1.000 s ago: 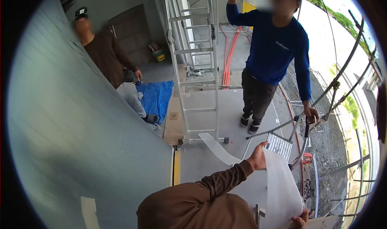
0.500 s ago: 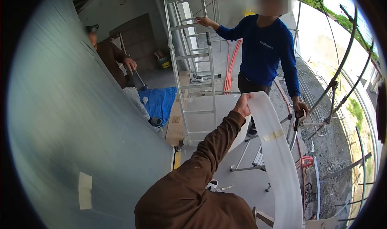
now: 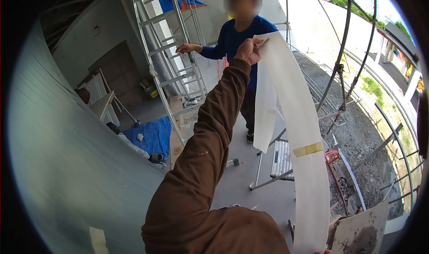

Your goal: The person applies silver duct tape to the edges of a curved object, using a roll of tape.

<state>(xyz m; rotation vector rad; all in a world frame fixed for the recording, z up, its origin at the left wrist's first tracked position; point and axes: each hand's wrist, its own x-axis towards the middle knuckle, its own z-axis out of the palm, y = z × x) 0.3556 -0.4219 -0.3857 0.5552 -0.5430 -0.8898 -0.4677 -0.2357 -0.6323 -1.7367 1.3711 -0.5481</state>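
Observation:
My left hand (image 3: 249,52) reaches forward in a brown sleeve, its thumb and fingers pinching the top of a long white strip (image 3: 308,182). The strip folds over at that hand, with a shorter end hanging behind. Its long side runs down to the bottom edge of the view and bears a band of beige tape (image 3: 307,150). At the strip's lower end, a sliver of my right hand (image 3: 325,252) shows, fingers against the strip's edge; the rest is out of view. A stained flat board (image 3: 363,230) lies beside it at the lower right.
A co-worker in a blue shirt (image 3: 243,28) stands behind the strip, one hand by an aluminium ladder (image 3: 166,52). A folding step platform (image 3: 280,158) stands below. Translucent plastic sheeting (image 3: 80,173) hangs at left, near a blue tarp (image 3: 149,135). Scaffold bars (image 3: 343,52) rise at right.
My left hand has risen and lifted the strip's top, so its hanging back end shows. The view has shifted; the co-worker appears further left. Fingers of my right hand now show at the bottom.

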